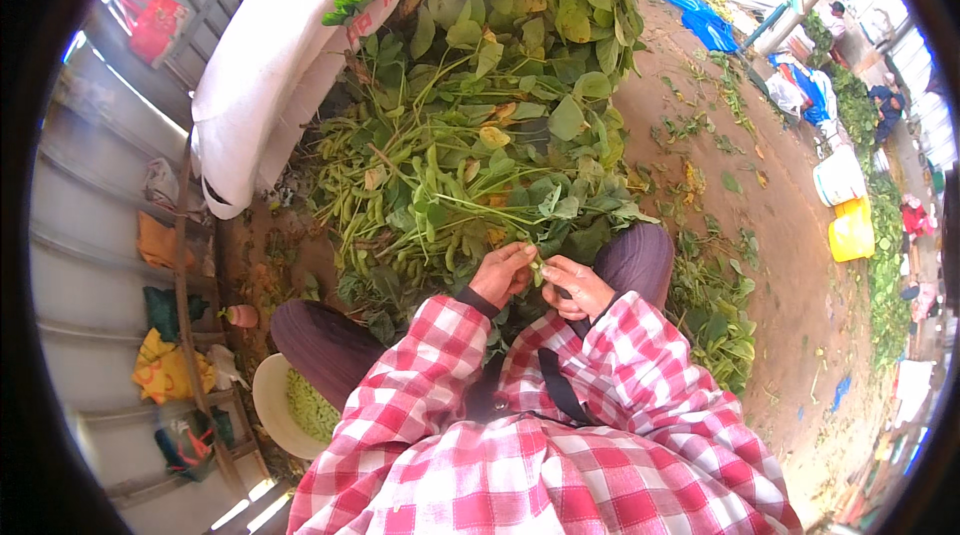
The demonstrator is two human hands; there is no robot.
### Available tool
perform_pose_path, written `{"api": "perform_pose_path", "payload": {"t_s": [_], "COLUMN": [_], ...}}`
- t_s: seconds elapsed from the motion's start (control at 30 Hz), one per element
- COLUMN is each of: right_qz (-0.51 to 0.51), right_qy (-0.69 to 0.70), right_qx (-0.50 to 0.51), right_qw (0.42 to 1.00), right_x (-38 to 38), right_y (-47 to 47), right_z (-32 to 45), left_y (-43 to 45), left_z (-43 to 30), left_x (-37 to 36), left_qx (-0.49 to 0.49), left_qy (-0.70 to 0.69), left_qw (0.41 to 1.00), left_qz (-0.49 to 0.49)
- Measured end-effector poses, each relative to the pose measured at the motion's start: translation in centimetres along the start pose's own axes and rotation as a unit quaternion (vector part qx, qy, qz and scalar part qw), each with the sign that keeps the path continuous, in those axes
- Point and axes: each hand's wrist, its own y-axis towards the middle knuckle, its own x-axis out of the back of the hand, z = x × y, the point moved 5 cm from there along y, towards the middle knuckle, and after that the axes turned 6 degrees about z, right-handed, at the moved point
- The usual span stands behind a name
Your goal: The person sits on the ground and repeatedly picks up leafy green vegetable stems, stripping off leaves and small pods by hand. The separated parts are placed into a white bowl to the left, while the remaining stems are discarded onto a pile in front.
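Observation:
Between my knees, my left hand (504,274) pinches the upper end of a small green bean pod (537,269) with thumb and fingers. My right hand (576,286) grips the pod's other side, its fingers curled close to the left ones. Right in front of both hands rises a large heap of cut soybean plants (450,182), with clusters of green pods at its left and broad leaves, some yellowing, at its top. A pale bucket (264,404) holding shelled green beans (309,406) stands beside my left knee, partly hidden by my sleeve.
A white sheet or sack (259,77) lies rolled at the upper left. Bags hang along the metal wall (82,235). More leafy plants (712,325) lie by my right knee. Across the earth floor are a yellow container (853,229), a white bucket (838,176) and several people farther off.

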Motion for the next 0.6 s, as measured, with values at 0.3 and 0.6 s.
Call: {"api": "perform_pose_path", "payload": {"t_s": [0.3, 0.6], "right_qz": [-0.191, -0.265], "right_qy": [-0.481, -0.630], "right_qx": [0.318, 0.333], "right_qw": [0.794, 0.650], "right_x": [-2.5, -3.5], "right_y": [-0.5, 0.3], "right_z": [0.8, -0.1], "left_y": [0.9, 2.0], "left_z": [1.6, 2.1], "left_x": [0.3, 1.4], "left_qx": [-0.049, -0.060], "left_qy": [-0.032, 0.021], "left_qw": [0.990, 0.975], "left_qz": [-0.127, -0.212]}}
